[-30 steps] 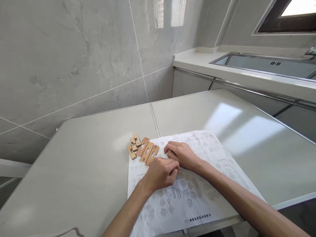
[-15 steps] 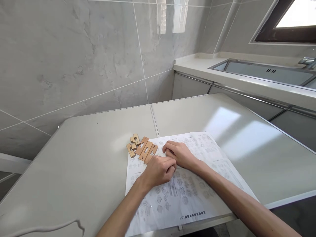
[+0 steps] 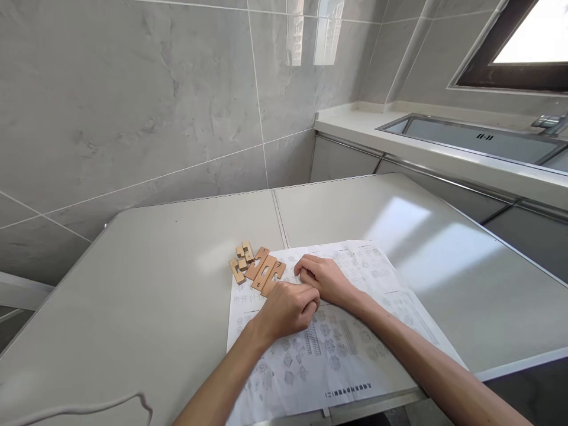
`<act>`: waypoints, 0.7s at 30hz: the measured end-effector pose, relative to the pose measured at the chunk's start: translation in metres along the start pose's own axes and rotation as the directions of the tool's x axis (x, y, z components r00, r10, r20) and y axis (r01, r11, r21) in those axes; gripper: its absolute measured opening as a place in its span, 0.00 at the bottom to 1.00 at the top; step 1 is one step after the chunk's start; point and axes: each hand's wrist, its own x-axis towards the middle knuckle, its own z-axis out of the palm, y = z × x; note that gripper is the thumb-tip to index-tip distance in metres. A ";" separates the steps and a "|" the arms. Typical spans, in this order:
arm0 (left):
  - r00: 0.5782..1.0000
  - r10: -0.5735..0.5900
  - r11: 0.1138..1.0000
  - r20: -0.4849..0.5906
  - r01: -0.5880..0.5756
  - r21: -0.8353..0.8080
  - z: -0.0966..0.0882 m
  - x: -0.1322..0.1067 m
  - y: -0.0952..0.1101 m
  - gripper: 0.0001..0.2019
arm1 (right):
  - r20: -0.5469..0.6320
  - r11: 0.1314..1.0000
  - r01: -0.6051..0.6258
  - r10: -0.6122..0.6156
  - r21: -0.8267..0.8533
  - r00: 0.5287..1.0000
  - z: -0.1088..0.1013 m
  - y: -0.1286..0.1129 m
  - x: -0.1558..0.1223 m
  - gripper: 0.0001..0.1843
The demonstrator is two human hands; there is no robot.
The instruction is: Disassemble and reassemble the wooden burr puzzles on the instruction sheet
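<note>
Three flat wooden plates (image 3: 265, 273) lie side by side at the far left corner of a printed sheet (image 3: 310, 399). Dark numerals are marked on the plates; 1 and 2 are legible. A group of smaller, lighter wooden blocks (image 3: 238, 273) is positioned just left of the plates, at the sheet's corner. The left hand (image 3: 288, 307) is located nearest the plates, above the sheet, with its fingers curled inward. The right hand (image 3: 323, 278) is located beyond and to the right of it, fingers likewise bent. In this view the two hands overlap at the left knuckles. Whether either set of fingers is fully closed or grips a part cannot be determined; the palms are hidden. The sheet rests on a pale table (image 3: 177, 296). A counter with an inset sink (image 3: 461, 139) is situated at the far right.
</note>
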 end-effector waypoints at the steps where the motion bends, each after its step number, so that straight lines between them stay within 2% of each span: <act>1: 1.000 0.000 1.000 0.001 0.000 0.001 0.000 0.000 0.000 0.12 | 0.001 1.000 -0.001 0.001 0.003 1.000 0.000 0.000 0.000 0.14; 21: 1.000 0.009 0.999 0.008 -0.010 0.033 0.001 0.000 -0.001 0.12 | -0.002 1.000 0.002 -0.002 0.012 1.000 -0.001 -0.001 0.000 0.14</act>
